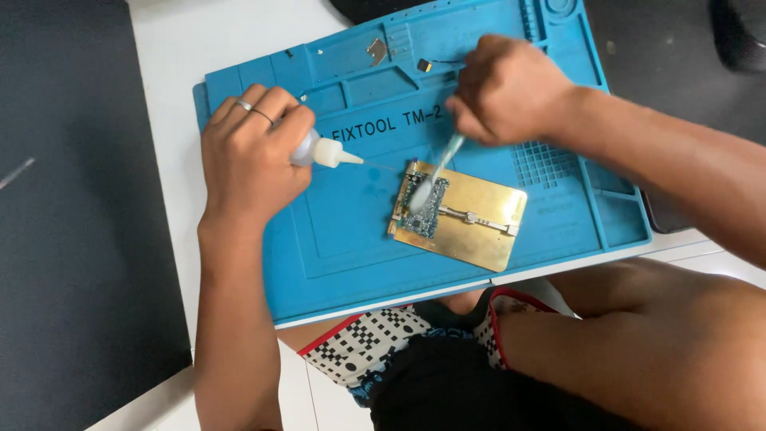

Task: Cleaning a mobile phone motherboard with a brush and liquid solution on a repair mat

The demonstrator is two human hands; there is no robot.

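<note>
- Gripping a small squeeze bottle (319, 149) in my left hand (247, 156), fingers curled shut around it, nozzle pointing right toward the circuit board (420, 209).
- My right hand (507, 92) is closed on a brush (435, 175), its blurred head down on the board.
- Board sits clamped at the left end of a brass plate (479, 219).
- Plate lies on the blue mat (335, 239), which rests on a white table (171, 48).

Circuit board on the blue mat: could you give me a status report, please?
Left hand grips squeeze bottle. Right hand brushes circuit board. Nothing obstructing.
</note>
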